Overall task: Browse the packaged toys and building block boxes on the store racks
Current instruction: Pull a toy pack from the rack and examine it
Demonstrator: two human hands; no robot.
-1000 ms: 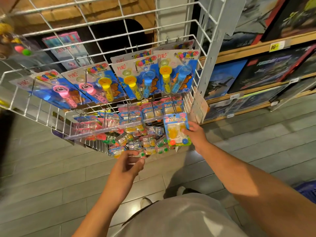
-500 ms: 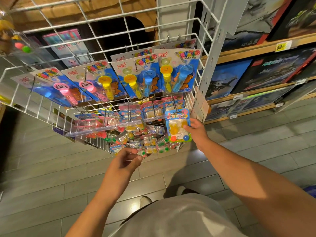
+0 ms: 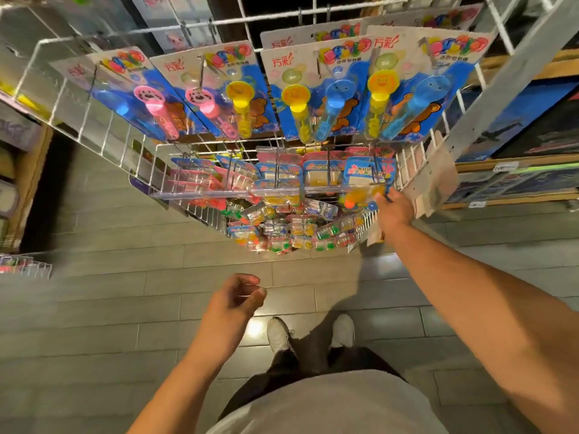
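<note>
Head view: right hand (image 3: 395, 211) grips a toy pack (image 3: 365, 195) at arm's length, left hand (image 3: 233, 300) hangs loosely curled

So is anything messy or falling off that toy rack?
Yes: the small toy packs in the lowest wire basket lie jumbled at all angles, while the bubble wand cards above hang in a tidy row. Nothing looks spilled on the floor.

Above my right hand (image 3: 395, 211) the rack (image 3: 131, 142) is white-coated metal wire. The bubble wand packs (image 3: 316, 98) are glossy printed card under clear shiny plastic blisters. Beneath my left hand (image 3: 233, 303) the floor (image 3: 94, 308) tiles look smooth, faintly glossy. The shelf (image 3: 507, 166) looks like wood.
</note>
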